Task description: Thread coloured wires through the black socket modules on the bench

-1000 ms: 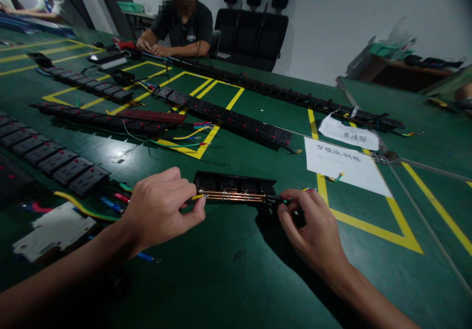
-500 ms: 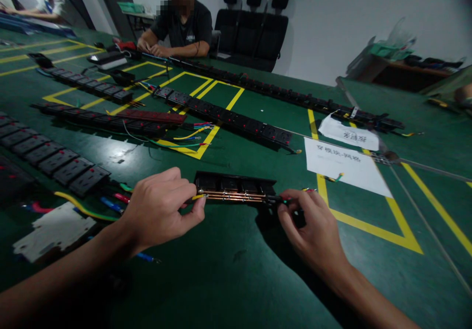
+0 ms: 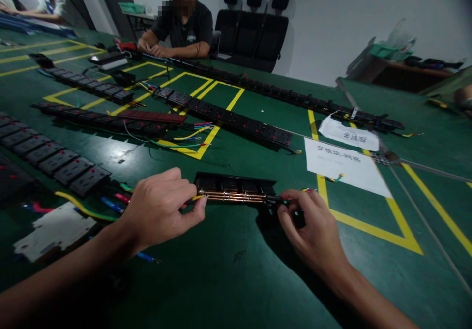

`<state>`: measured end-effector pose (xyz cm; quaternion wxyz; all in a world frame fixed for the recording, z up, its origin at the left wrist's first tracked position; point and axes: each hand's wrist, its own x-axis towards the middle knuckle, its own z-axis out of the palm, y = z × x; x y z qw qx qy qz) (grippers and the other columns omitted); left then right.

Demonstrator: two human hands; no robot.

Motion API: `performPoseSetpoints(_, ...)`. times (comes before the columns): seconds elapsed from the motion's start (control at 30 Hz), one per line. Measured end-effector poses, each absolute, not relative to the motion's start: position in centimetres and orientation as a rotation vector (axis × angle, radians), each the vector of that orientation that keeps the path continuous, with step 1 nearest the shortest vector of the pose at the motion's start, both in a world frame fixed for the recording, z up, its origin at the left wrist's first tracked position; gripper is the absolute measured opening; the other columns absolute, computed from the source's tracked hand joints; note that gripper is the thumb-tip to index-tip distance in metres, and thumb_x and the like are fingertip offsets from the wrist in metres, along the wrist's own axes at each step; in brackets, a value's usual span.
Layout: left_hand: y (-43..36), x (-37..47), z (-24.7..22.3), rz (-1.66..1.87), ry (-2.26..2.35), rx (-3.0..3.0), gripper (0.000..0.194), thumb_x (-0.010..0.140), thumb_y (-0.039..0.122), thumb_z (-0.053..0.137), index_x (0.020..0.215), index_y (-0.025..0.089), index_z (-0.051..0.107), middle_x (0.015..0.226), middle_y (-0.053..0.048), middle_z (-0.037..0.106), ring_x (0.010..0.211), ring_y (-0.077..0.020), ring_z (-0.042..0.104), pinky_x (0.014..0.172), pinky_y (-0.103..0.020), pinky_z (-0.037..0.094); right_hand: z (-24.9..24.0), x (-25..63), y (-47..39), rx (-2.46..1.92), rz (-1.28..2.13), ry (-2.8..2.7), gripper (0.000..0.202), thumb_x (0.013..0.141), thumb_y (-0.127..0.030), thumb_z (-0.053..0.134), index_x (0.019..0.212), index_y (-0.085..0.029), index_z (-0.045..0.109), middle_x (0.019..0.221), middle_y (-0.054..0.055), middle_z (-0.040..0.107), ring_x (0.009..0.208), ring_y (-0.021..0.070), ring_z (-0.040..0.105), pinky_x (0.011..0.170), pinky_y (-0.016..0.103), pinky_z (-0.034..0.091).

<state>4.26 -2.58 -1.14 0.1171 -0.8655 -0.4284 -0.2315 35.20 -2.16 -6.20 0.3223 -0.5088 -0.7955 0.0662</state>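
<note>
A short black socket strip (image 3: 236,184) is held above the green table (image 3: 221,280), its open side showing copper bars (image 3: 236,196) along the lower edge. At its left end my left hand (image 3: 164,206) is closed on the strip, with a yellow wire (image 3: 198,197) by the thumb tip. My right hand (image 3: 311,225) pinches the strip's right end, where dark wires and a small green spot show between the fingers. The fingers hide both ends in part.
Long black socket strips (image 3: 224,115) with coloured wires lie across the table. A white module (image 3: 55,230) and a yellow-green wire (image 3: 83,208) are at the left. Paper sheets (image 3: 342,164) lie at the right. Across the table sits a person (image 3: 188,29); another is at the far left.
</note>
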Motion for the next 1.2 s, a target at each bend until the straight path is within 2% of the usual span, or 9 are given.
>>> performPoseSetpoints(1.2, -2.74, 4.17, -1.25, -0.695, -1.263, -2.524, 0.031, 0.089, 0.025, 0.055, 0.059, 0.021, 0.048, 0.054, 0.002, 0.049, 0.056, -0.0155, 0.045, 0.051, -0.030, 0.028, -6.17, 35.14, -2.20, -1.342, 0.170, -2.081, 0.014, 0.094, -0.027, 0.055, 0.103, -0.019, 0.064, 0.075, 0.004, 0.060, 0.072, 0.0206, 0.055, 0.063, 0.032, 0.044)
